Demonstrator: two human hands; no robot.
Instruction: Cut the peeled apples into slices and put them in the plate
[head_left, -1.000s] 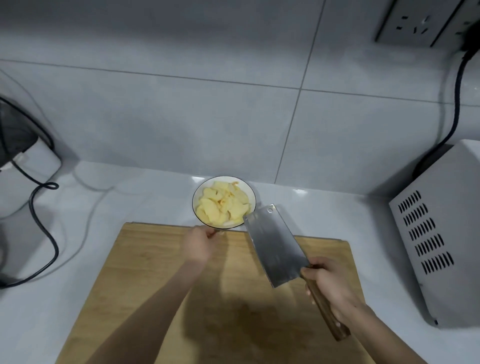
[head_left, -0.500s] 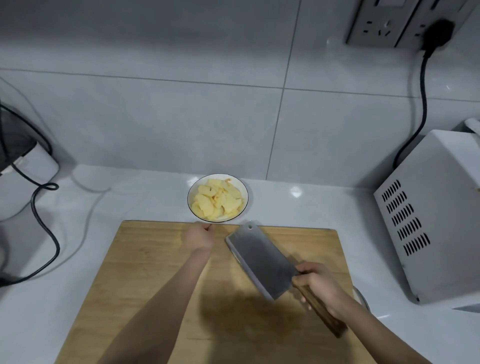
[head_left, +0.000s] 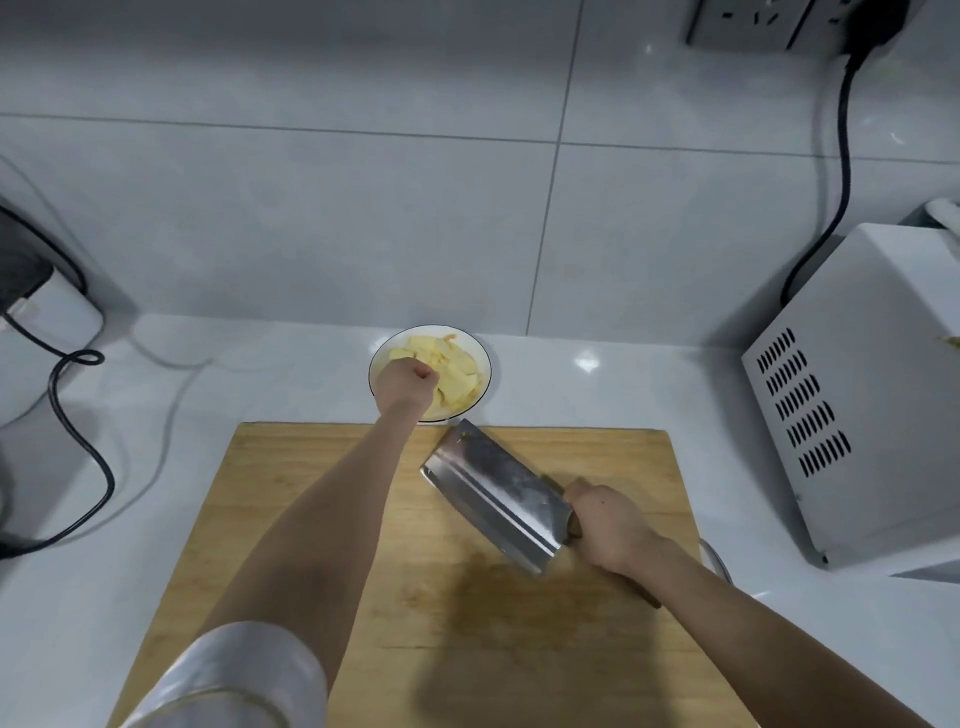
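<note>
A white plate (head_left: 484, 358) with pale yellow apple slices (head_left: 460, 382) stands on the counter just past the far edge of the wooden cutting board (head_left: 311, 519). My left hand (head_left: 405, 383) hovers over the plate's left half with its fingers curled into a fist; I see nothing in it. My right hand (head_left: 608, 525) grips the wooden handle of a steel cleaver (head_left: 493, 493). Its broad blade lies tilted low over the board and points toward the plate. No apple lies on the board.
A white vented appliance (head_left: 857, 405) stands at the right, and its black cord (head_left: 841, 156) runs up to a wall socket (head_left: 753, 21). A black cable (head_left: 78, 415) loops over the counter at the left beside a white device (head_left: 52, 317).
My left hand has moved from the board's far edge to over the plate. The cleaver has come lower and nearer the board. The camera has tilted up a little.
</note>
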